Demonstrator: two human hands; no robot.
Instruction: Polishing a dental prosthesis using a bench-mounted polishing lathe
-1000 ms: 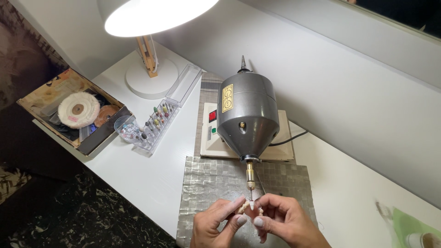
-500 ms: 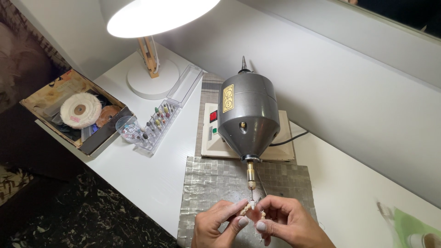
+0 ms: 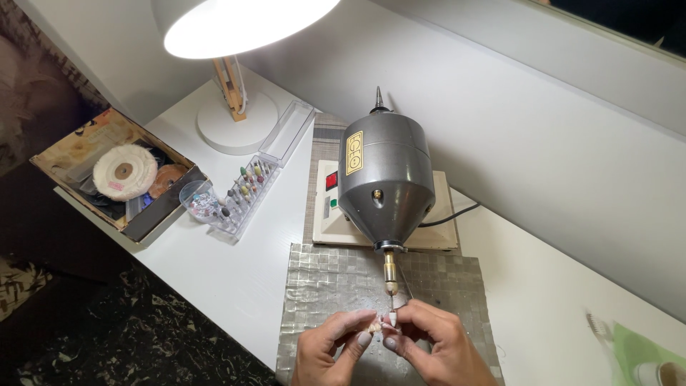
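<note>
My left hand (image 3: pixel 330 349) and my right hand (image 3: pixel 432 344) meet at the bottom centre, fingertips pinched together on a small pale piece (image 3: pixel 376 326). The piece sits right at the white conical tip (image 3: pixel 391 317) on the brass spindle (image 3: pixel 390 271) of a grey bench polishing motor (image 3: pixel 384 182). The motor stands on a cream base with a red switch (image 3: pixel 331 180). Under my hands lies a silver foil mat (image 3: pixel 321 286). My fingers hide most of the piece.
A white desk lamp (image 3: pixel 236 123) shines at the upper left. An open clear case of small burs (image 3: pixel 246 189) and a small clear cup (image 3: pixel 198 199) lie left of the motor. A cardboard box with a cloth buffing wheel (image 3: pixel 123 171) sits at the desk's left edge. A black cord (image 3: pixel 450 216) runs right.
Both hands stay pinched on the small piece at the spindle tip, with only slight finger shifts. The view has drifted a little.
</note>
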